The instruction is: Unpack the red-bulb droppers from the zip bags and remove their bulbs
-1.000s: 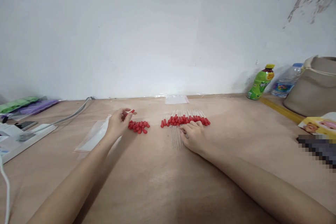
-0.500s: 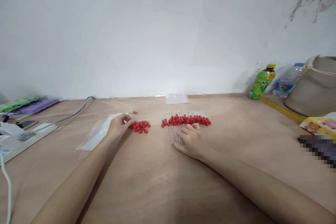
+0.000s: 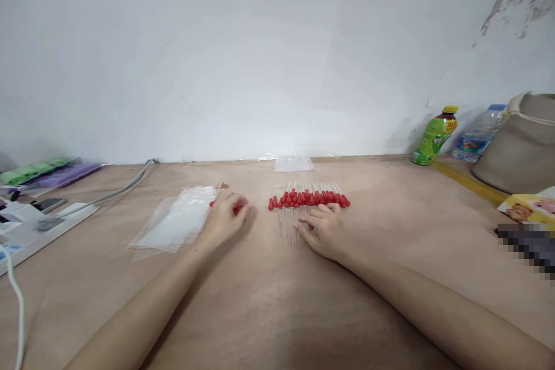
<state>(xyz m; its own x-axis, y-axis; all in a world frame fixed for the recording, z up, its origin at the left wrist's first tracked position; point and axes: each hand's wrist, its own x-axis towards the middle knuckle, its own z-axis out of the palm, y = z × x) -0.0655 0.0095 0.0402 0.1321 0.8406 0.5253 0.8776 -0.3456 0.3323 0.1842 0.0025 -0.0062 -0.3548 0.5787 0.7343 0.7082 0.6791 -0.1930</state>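
A row of glass droppers with red rubber bulbs (image 3: pixel 299 199) lies in the middle of the table, thin glass tubes pointing both toward me and away. My right hand (image 3: pixel 324 231) rests over the near tubes at the row's right half, thumb and fingers apart. To the left, my left hand (image 3: pixel 226 217) cups a small heap of red rubber bulbs (image 3: pixel 238 208), its fingers curled round them and slightly blurred. Most of that heap is hidden under the hand. Clear plastic zip bags (image 3: pixel 176 225) lie flat beside my left wrist.
Another clear bag (image 3: pixel 293 165) lies by the wall. At left are a power strip (image 3: pixel 78 217), a grey cable (image 3: pixel 125 187) and green and purple packs (image 3: pixel 65 173). At right stand a green bottle (image 3: pixel 435 137), a water bottle (image 3: pixel 477 139), a beige bin (image 3: pixel 515 150) and a yellow packet (image 3: pixel 526 208).
My left hand has moved right, from the heap's left edge to over it, covering most of the red bulbs. My right hand has shifted slightly right along the tubes.
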